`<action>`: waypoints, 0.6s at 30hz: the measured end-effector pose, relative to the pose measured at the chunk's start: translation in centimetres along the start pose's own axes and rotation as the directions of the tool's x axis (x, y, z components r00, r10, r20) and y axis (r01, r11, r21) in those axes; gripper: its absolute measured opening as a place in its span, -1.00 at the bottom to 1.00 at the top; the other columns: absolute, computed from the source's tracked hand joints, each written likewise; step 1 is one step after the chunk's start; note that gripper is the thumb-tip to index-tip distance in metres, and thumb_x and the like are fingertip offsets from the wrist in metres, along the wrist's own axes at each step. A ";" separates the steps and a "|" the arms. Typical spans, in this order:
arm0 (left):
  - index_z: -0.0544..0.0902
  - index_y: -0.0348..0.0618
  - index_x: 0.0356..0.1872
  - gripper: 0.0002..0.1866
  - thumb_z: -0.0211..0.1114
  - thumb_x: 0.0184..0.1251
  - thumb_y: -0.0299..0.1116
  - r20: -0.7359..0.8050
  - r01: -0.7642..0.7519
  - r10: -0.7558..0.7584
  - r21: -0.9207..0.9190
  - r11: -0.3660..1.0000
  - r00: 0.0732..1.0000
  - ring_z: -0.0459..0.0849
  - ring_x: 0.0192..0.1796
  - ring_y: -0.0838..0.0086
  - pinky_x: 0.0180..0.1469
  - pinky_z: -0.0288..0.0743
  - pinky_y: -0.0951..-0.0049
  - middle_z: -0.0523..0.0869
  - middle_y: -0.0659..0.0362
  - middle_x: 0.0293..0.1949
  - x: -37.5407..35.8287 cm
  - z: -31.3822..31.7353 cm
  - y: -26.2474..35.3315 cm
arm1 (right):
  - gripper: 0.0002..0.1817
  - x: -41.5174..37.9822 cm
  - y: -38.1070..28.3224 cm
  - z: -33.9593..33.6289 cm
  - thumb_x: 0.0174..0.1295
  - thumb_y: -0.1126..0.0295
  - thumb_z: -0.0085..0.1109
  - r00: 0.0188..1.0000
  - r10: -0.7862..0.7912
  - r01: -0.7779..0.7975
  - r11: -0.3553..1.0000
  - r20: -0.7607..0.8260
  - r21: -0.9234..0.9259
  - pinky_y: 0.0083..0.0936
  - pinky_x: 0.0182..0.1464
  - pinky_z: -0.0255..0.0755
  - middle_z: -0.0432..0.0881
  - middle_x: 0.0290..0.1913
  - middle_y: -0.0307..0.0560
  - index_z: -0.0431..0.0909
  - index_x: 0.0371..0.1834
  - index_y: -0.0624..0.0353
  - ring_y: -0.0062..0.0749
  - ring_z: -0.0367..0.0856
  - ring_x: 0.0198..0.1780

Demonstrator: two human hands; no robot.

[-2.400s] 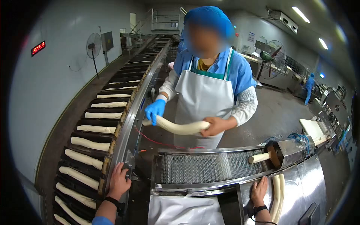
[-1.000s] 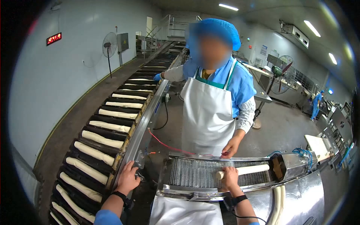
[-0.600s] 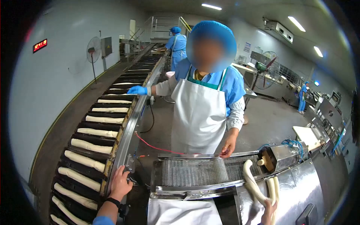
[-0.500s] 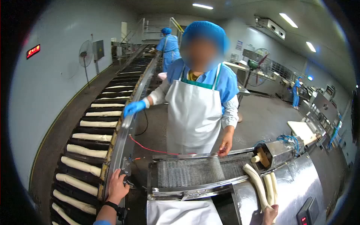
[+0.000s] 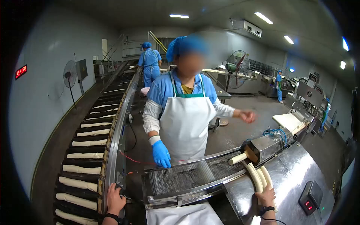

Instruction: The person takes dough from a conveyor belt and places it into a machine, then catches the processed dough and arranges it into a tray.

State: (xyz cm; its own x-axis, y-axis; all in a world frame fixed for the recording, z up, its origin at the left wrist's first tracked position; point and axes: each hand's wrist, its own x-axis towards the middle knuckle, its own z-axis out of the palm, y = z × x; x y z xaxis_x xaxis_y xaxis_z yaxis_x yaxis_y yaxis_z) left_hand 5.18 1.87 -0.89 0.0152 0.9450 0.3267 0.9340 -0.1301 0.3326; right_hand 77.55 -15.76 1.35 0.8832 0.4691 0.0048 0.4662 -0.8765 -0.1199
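Observation:
My left hand [image 5: 115,198] rests on the metal side rail [image 5: 112,165] of the long conveyor, fingers stretched out beside a small dark knob or switch. My right hand [image 5: 265,197] lies over the lower part of several long pale dough strips [image 5: 255,177] on the steel table [image 5: 240,198], its fingers apart and touching them. Another dough piece [image 5: 238,159] sticks out of the boxy metal outlet [image 5: 273,147] onto the mesh belt [image 5: 187,178]. Dough strips [image 5: 77,182] lie in dark trays along the long conveyor to my left.
Across the mesh belt stands a co-worker in a white apron [image 5: 183,123], a blue-gloved hand [image 5: 161,153] near the belt's edge. A small scale-like device with a red display [image 5: 310,198] sits at the right. White cloth [image 5: 183,215] hangs below the belt.
My right hand has moved up from the end of a dough strip onto the strips, now side by side. Dough protrudes farther from the outlet. The co-worker's gloved hand has left the conveyor rail.

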 end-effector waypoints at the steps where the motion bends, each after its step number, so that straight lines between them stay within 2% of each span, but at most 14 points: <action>1: 0.68 -0.32 0.01 -0.54 0.38 0.00 -0.43 0.022 0.019 -0.019 0.000 1.000 1.000 0.26 0.55 -0.04 0.57 0.19 0.09 0.43 -0.18 0.42 0.0 -0.2 0.1 | 0.25 0.0 -0.5 -0.2 -0.15 -0.08 0.58 0.999 0.016 -0.016 1.000 0.044 0.009 0.25 0.44 0.20 0.18 0.50 0.52 0.05 0.64 -0.08 0.46 0.26 0.46; 8: 0.69 -0.30 0.01 -0.56 0.37 0.02 -0.41 0.019 0.030 -0.030 -0.008 1.000 0.999 0.27 0.54 -0.01 0.57 0.19 0.10 0.45 -0.15 0.41 -0.1 -0.5 0.5 | 0.26 -1.0 0.5 0.3 -0.18 0.03 0.59 0.991 -0.098 0.101 0.995 0.090 -0.020 0.18 0.45 0.20 0.17 0.52 0.44 0.03 0.67 -0.22 0.39 0.24 0.48; 15: 0.67 -0.31 0.01 -0.56 0.38 0.01 -0.45 0.042 0.024 -0.025 0.017 1.000 0.999 0.26 0.54 -0.05 0.55 0.21 0.05 0.43 -0.18 0.41 0.0 -0.2 0.2 | 0.32 0.9 2.6 1.3 -0.33 0.20 0.62 0.987 -0.049 0.048 0.999 0.150 0.012 0.13 0.49 0.17 0.14 0.56 0.31 0.05 0.66 -0.35 0.31 0.20 0.52; 18: 0.67 -0.31 0.01 -0.56 0.40 0.02 -0.44 0.038 0.016 -0.017 0.029 0.999 0.999 0.25 0.56 -0.05 0.55 0.21 0.04 0.43 -0.18 0.42 -0.2 0.3 -0.3 | 0.34 1.8 3.9 2.8 -0.40 0.28 0.59 0.993 -0.033 0.031 0.999 0.113 0.017 0.11 0.51 0.15 0.11 0.59 0.26 0.08 0.65 -0.40 0.30 0.20 0.52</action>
State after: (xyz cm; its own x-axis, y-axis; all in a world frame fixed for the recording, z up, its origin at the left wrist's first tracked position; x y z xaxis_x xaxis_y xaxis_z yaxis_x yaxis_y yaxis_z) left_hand 5.02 1.81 -1.31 0.0132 0.9577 0.2874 0.9441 -0.1066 0.3118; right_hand 80.79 -18.04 -1.87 0.8559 0.5067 -0.1035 0.4924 -0.8596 -0.1369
